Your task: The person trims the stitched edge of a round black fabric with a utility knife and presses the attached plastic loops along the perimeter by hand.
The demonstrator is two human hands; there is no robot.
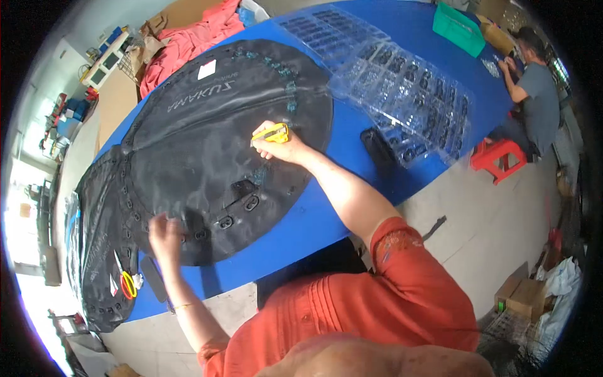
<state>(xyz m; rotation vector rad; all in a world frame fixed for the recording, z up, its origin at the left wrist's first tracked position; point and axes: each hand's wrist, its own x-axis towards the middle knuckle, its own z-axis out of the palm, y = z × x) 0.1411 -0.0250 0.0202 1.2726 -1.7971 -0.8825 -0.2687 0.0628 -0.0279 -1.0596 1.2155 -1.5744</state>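
My right hand [276, 146] is closed around a yellow utility knife [274, 133] above the middle of a round black fabric sheet [201, 157]. Blurred by motion, my left hand [166, 237] is over the sheet's near left edge, and its fingers cannot be made out. Black oval plastic fittings [251, 202] line the sheet's near rim. Close to them lies a small black piece [242, 187]. Small teal-dark pieces [290, 88] run along the far right rim. A white label [206, 69] rests near the far edge.
Clear plastic trays of black parts [402, 88] lie on the blue table [295, 220], beside a black case [377, 147]. Yellow-handled scissors [128, 284] lie at left near a dark strip [152, 279]. Beyond are a green bin [458, 29], a red stool [498, 158] and a seated person [537, 94].
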